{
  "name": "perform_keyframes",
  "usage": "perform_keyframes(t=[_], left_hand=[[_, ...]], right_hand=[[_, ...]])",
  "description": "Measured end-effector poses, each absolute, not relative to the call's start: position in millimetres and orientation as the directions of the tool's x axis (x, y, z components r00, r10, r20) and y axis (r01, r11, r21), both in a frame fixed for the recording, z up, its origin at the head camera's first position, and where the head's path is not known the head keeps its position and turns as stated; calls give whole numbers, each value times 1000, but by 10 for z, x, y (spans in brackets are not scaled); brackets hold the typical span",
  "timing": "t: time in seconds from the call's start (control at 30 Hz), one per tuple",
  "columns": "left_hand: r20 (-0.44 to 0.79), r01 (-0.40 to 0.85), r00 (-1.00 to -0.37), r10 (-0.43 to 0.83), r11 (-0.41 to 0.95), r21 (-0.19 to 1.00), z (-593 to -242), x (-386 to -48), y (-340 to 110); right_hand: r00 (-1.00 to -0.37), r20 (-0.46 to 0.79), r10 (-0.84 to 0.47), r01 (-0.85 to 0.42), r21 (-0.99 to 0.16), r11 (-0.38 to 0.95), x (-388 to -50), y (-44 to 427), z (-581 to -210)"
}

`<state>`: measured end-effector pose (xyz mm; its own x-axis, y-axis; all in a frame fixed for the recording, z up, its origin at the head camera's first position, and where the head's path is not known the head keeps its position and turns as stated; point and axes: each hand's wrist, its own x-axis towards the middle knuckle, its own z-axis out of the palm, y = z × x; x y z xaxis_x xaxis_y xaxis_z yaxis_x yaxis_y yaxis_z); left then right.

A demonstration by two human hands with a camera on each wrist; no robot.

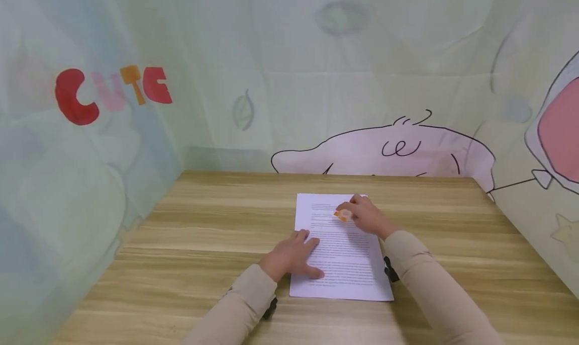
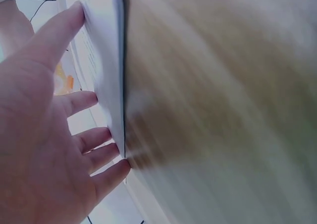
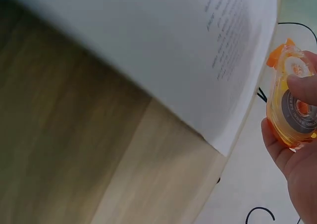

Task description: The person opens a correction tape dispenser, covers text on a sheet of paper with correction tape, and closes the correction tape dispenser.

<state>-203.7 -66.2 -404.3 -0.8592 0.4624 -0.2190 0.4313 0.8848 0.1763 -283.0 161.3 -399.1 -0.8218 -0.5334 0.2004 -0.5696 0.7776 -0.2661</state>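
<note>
While two hands work over one desk [image 1: 203, 224], there is just one tape [image 1: 345, 215] and one pile of paper [image 1: 348, 269]. I cannot count how many sheets are in the pile. Two tan sleeves [image 1: 239, 305] reach in, with a black bit [image 1: 391, 269] by each wrist. Four big letters [image 1: 68, 96] on the wall [image 1: 271, 43] spell CUTE.

The head view shows the whole page, with its small print. The left wrist view shows the side of the pile and all five fingers of the left hand [image 1: 291, 254]. They are spread apart, at the left side of the paper. A blurry spot of orange peeks out between its thumb and next finger. The right wrist view shows the tape best: a clear yellow and orange case, a grey ring inside and an orange tip.

The tape is in the right hand [image 1: 367, 215], over the top right part of the page. Its fingers pinch the tape, with the thumb on one flat side and other fingers curled under it. The orange tip pokes out past them. I cannot tell if it touches the page.
</note>
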Motion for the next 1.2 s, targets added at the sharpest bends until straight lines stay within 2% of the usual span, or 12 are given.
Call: perform_keyframes(t=[0.37,0.6,0.77,1.2], left_hand=[[-187,457,-851,491,867,201,-4051,-2039,-647],[-160,489,-835,526,843,223,-4075,-1989,-647],[-177,505,-820,545,833,226,-4021,-1942,-666],[-254,469,-819,514,855,219,-3997,-1912,-689]], right_hand=[[-819,255,-514,-573,-311,758,-2747,1773,-3938],[-812,248,-528,-583,-292,759,-2741,1857,-4015],[-812,262,-521,-578,-247,778,-2736,1892,-4037],[-837,179,-517,-546,-215,809,-2690,1835,-3975]])
